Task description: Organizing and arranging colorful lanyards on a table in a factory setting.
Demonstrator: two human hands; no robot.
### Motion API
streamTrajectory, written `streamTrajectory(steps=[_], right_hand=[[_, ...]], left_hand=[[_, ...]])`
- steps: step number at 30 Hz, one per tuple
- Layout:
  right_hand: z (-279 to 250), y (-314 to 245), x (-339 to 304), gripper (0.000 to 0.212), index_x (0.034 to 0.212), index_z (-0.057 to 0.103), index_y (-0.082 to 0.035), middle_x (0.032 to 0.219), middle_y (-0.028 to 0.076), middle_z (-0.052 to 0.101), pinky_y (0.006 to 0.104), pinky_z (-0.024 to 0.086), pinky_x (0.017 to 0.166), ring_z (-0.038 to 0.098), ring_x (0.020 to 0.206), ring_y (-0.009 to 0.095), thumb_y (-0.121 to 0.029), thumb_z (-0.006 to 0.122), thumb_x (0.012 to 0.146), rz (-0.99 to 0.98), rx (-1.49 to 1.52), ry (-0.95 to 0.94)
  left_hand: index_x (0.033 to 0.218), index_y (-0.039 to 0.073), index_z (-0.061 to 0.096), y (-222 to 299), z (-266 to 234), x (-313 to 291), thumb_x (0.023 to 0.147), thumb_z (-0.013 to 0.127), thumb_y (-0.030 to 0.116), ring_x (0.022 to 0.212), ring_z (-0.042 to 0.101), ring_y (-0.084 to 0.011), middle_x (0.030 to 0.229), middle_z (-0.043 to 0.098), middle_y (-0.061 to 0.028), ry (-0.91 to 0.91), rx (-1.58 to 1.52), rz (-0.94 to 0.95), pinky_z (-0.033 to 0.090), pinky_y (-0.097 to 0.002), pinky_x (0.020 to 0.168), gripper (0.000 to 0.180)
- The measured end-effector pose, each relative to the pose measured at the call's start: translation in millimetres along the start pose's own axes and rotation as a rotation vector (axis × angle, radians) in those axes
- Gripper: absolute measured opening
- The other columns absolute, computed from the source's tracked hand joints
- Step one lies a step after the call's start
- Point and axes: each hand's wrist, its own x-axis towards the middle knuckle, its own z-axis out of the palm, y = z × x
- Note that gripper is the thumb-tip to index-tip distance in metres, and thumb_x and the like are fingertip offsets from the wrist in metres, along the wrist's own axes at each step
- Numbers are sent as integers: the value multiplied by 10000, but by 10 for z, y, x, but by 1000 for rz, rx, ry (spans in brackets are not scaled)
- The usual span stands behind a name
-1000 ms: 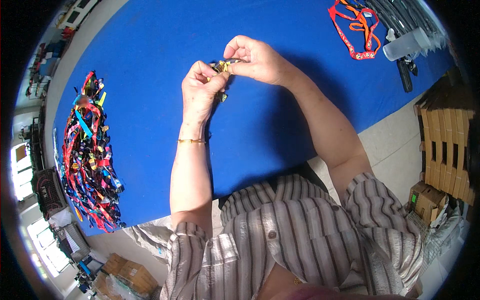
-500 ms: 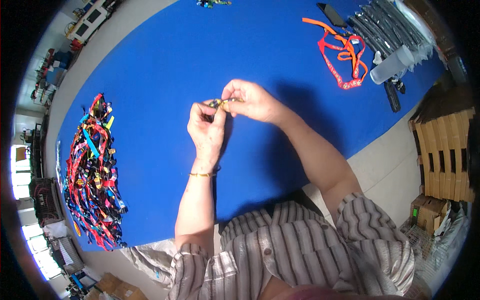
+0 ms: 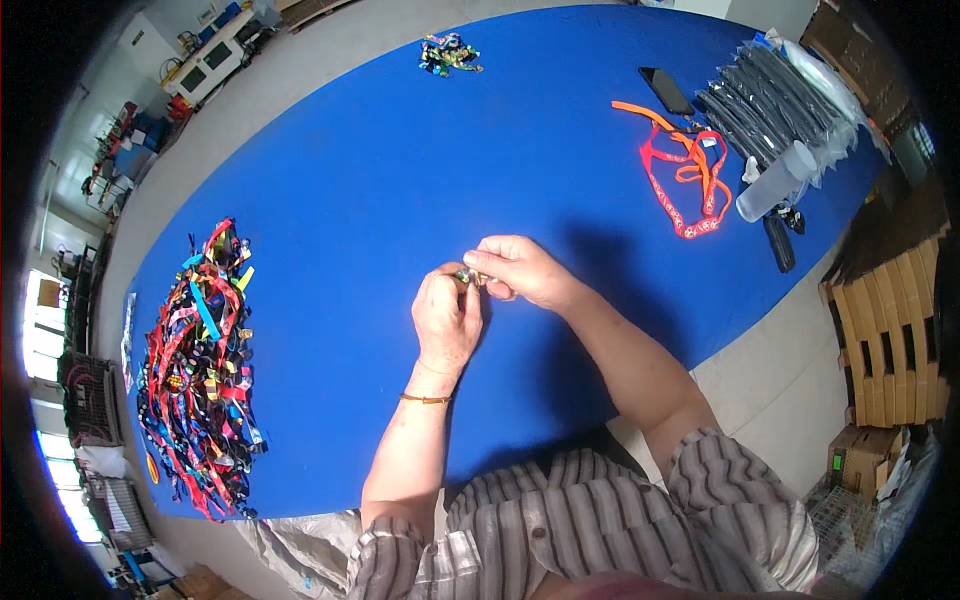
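Note:
Above the middle of the blue table my left hand [image 3: 446, 316] and my right hand [image 3: 524, 270] meet. Both have their fingers closed on a small patterned strip [image 3: 473, 279] with yellow and dark colours. Most of the strip is hidden by my fingers, so its full shape does not show. The thumb of my right hand presses on top, and the fingers of my left hand curl around the other end. A small heap of similarly coloured pieces [image 3: 450, 55] lies at the table's far edge.
A long pile of colourful straps [image 3: 200, 380] covers the table's left side. At the far right lie red and orange straps [image 3: 690, 180], a black phone [image 3: 666, 91], dark plastic-wrapped packs [image 3: 770, 95] and a translucent cylinder [image 3: 776, 182]. Cardboard [image 3: 890, 340] stands right of the table.
The view has tilted, so the far heap shows more fully. My left hand has turned over with its back now showing, and the fingers of both hands have shifted on the strip.

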Motion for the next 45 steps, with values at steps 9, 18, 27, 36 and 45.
streamTrajectory(steps=[9, 18, 27, 36, 45], right_hand=[[-14, -69, -17, 214, 848, 566, -65, 578, -50, 424, 237, 228, 390, 308, 440, 30, -241, 606, 963, 180, 20, 16], [-46, -21, 5, 156, 879, 615, -77, 645, -51, 509, 209, 266, 403, 356, 472, 24, -221, 653, 924, 121, -191, 110], [-65, 12, 96, 190, 942, 598, -66, 691, -22, 555, 210, 268, 397, 362, 481, 21, -255, 604, 958, -55, -164, 165], [-95, 268, 216, 168, 921, 588, -2, 805, 36, 627, 276, 477, 664, 558, 734, 80, -169, 600, 944, -321, -297, 504], [-108, 324, 297, 160, 930, 570, -18, 796, 68, 633, 302, 488, 642, 585, 709, 120, -170, 621, 935, -445, -343, 470]], left_hand=[[816, 26, 482, 6, -13, 37, 751, 694, -88, 737, 621, -302, 904, 641, -157, 46, 78, 145, 503, -370, 634, 249], [844, 23, 497, -93, 48, -5, 749, 681, -98, 759, 620, -298, 908, 638, -150, 14, 85, 106, 505, -371, 655, 240], [826, 26, 519, -80, 51, 37, 728, 711, -59, 932, 604, -303, 994, 620, -162, 88, 41, -34, 496, -386, 808, 232], [808, 22, 534, -33, 44, 33, 754, 726, -25, 867, 602, -267, 925, 604, -140, 96, 17, -54, 498, -359, 751, 205], [1044, 47, 539, -109, -19, 103, 966, 537, 53, 712, 630, -153, 885, 638, -86, -94, -1022, -708, 510, -260, 659, 78]])
